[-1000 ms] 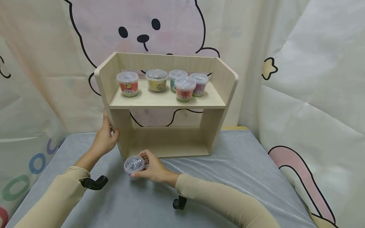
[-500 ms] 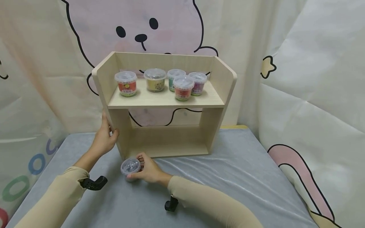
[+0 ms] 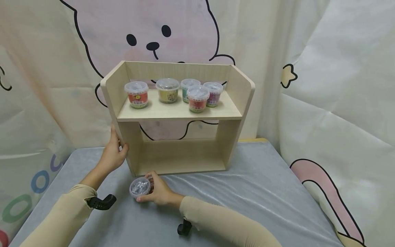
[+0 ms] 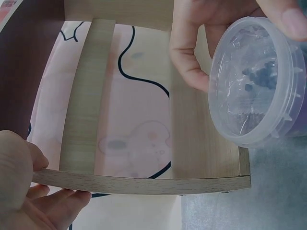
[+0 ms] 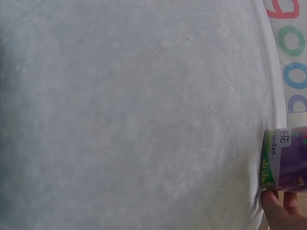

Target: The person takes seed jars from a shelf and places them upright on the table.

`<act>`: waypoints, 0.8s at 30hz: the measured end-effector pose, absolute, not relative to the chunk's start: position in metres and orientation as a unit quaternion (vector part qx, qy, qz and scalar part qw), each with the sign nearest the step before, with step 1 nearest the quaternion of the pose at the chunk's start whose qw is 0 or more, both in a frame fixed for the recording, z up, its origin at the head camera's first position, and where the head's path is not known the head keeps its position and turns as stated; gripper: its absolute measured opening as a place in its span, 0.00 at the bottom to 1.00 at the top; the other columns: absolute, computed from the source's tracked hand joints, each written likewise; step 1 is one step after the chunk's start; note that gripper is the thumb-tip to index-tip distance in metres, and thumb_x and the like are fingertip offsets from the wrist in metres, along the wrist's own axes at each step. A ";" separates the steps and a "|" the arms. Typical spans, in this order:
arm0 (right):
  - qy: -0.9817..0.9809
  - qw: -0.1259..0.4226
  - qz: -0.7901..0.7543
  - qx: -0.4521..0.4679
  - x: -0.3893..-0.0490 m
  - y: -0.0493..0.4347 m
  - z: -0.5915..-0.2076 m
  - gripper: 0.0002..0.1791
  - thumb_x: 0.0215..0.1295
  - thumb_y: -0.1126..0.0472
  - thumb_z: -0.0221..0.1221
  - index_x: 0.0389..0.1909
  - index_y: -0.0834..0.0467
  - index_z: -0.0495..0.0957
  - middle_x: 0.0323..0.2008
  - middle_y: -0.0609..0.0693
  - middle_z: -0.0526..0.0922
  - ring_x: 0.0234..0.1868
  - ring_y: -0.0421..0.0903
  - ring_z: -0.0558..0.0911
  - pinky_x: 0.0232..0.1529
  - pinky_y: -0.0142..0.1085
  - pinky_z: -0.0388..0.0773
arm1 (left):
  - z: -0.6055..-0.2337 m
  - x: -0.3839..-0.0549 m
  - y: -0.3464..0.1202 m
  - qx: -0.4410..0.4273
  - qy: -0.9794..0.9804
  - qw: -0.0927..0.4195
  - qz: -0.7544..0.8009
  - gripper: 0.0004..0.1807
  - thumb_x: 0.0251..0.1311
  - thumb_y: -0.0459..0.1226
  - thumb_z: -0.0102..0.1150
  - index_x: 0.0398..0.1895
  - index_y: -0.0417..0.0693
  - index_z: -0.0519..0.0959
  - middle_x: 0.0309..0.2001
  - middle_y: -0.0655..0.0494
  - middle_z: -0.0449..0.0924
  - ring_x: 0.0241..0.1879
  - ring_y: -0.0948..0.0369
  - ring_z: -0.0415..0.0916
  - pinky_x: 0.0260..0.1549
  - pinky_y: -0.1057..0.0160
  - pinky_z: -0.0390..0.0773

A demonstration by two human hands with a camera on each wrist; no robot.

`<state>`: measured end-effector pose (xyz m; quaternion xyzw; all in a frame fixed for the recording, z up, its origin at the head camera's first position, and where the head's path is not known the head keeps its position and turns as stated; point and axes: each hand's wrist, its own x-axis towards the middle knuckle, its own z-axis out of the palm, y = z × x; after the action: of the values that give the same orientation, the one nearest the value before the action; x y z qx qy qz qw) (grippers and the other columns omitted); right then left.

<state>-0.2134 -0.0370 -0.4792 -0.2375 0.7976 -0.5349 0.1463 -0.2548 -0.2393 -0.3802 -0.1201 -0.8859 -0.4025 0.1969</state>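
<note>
A small wooden two-tier shelf (image 3: pixel 182 164) stands on the table. My left hand (image 3: pixel 112 154) grips its left side panel (image 4: pixel 148 185), the thumb on the inner side and the fingers on the outer side. In front of the shelf's lower left corner, my right hand (image 3: pixel 163 192) holds a round plastic tub (image 3: pixel 140 187) between thumb and fingers. The tub's clear lid (image 4: pixel 249 81) faces up toward the head camera; crinkled clear wrapping shows through it. In the right wrist view, a purple label with green (image 5: pixel 288 160) wraps its wall.
Several lidded tubs stand on the upper tier, among them a red-labelled tub (image 3: pixel 138 97) at left and a yellow-labelled tub (image 3: pixel 168 94). A grey-blue cloth (image 3: pixel 240 206) covers the table. Printed curtains (image 3: pixel 197 41) hang behind and at both sides.
My right hand has shifted slightly left and toward me with the tub. The left hand keeps its grip on the shelf panel. The head view has tilted a little.
</note>
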 end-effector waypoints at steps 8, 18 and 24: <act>0.781 0.172 -0.552 -0.235 -0.213 -0.036 -0.477 0.38 0.51 0.69 0.75 0.59 0.55 0.65 0.50 0.50 0.78 0.43 0.33 0.77 0.45 0.25 0.77 | -0.379 -0.255 -0.241 -0.123 -0.887 0.188 -0.403 0.51 0.66 0.25 0.47 0.81 0.57 0.27 0.71 0.20 0.58 0.66 0.24 0.63 0.58 0.26 0.69; 0.783 0.205 -0.522 -0.268 -0.222 -0.017 -0.463 0.39 0.59 0.64 0.71 0.69 0.57 0.63 0.67 0.58 0.72 0.67 0.53 0.74 0.64 0.39 0.75 | -0.379 -0.252 -0.243 -0.120 -0.894 0.167 -0.398 0.51 0.69 0.27 0.46 0.80 0.59 0.24 0.72 0.21 0.56 0.65 0.22 0.63 0.54 0.27 0.72; 0.777 0.190 -0.535 -0.273 -0.225 -0.003 -0.430 0.32 0.65 0.61 0.66 0.68 0.56 0.66 0.67 0.60 0.71 0.70 0.59 0.71 0.69 0.50 0.72 | -0.380 -0.252 -0.243 -0.122 -0.895 0.172 -0.394 0.52 0.67 0.26 0.47 0.80 0.58 0.24 0.72 0.21 0.57 0.64 0.22 0.64 0.54 0.28 0.73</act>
<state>-0.2254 -0.0033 -0.4305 -0.2727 0.7770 -0.5346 0.1901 -0.2520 -0.2430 -0.3797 -0.1218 -0.8947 -0.3939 0.1716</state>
